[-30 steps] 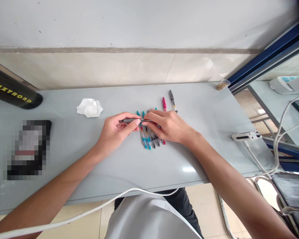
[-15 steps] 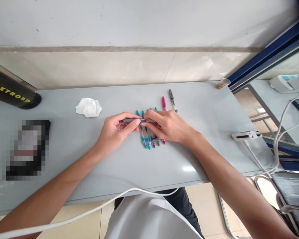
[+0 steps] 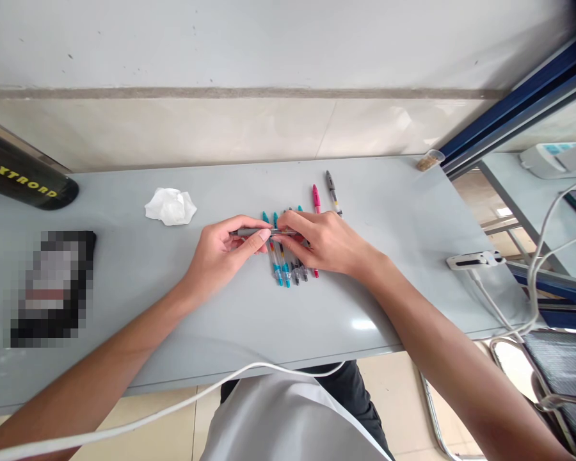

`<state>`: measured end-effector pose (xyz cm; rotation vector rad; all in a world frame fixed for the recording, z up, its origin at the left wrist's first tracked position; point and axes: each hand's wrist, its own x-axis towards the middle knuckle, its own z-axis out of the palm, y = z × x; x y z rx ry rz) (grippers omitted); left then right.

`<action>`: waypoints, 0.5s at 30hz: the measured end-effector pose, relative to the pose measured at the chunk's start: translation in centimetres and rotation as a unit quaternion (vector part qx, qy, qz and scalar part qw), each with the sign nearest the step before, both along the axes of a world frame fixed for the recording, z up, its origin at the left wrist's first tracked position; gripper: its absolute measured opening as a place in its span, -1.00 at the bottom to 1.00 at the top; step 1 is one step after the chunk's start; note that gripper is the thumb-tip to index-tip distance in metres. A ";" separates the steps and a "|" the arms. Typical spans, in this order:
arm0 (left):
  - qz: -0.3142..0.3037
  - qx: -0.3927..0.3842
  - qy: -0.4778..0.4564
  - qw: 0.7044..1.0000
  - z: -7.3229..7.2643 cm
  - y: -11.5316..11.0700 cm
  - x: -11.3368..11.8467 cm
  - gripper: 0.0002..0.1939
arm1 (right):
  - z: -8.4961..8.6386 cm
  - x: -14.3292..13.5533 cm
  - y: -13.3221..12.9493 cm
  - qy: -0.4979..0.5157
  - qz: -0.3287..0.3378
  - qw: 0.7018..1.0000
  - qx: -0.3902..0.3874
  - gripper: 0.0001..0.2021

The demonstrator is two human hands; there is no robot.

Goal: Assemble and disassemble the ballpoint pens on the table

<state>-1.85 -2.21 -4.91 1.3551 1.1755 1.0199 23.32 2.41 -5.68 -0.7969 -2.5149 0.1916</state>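
Between both hands a grey pen is held level above the table. My left hand is closed on its grey end, thumb pressed along the barrel. My right hand pinches the other end, which its fingers partly hide. Underneath lies a row of pens: teal pens, dark grey pens and a pink pen, their middles partly covered by my right hand. Beyond that hand, a separate grey pen lies slanted on the table.
A crumpled white tissue lies left of the pens. Farther left are a black bottle and a blurred-out dark object. A small clear cup stands back right, near a white plugged-in device. A white cable crosses the table's front.
The hands and the grey pen stay almost in place. The whole view has shifted very slightly; nothing has been let go or taken hold of.
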 end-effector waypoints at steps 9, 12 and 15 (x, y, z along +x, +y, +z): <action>-0.004 0.000 0.018 1.000 0.0 0.1 0.1 -0.57 | -0.1 -0.1 0.2 -0.010 0.007 1.000 -0.005 -0.69; -0.009 0.003 0.022 1.000 0.0 0.0 0.2 -0.59 | -0.2 -0.1 0.2 -0.016 0.007 1.000 -0.002 -0.68; -0.009 0.005 0.016 1.000 0.1 -0.1 0.2 -0.61 | 0.0 0.0 0.2 -0.021 0.008 1.000 -0.002 -0.70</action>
